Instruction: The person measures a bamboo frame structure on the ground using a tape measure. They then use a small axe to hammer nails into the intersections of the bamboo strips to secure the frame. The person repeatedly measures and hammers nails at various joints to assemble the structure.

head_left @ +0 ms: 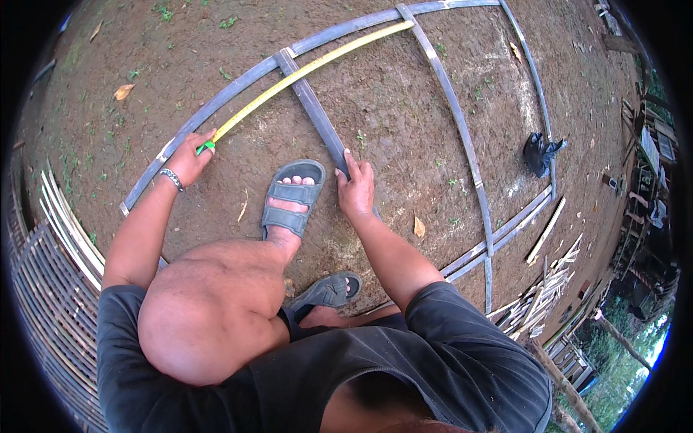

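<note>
Tape lies far left, stretched along the near side of the long rail. It goes across the short bar and ends at the next bar, to the far right. Our left hand is closed round the green case, so only a bit of it shows. Our right hand is closed on the near part of the short bar, thumb on the left.

To do this well, we should pull the tape snug and line it up with the rail, as a bend makes a wrong number. We should check that its far tip sits right at the next bar; we cannot tell if it is hooked. We should slide the bar gently, without bumping the tape, and read from straight above.
</note>
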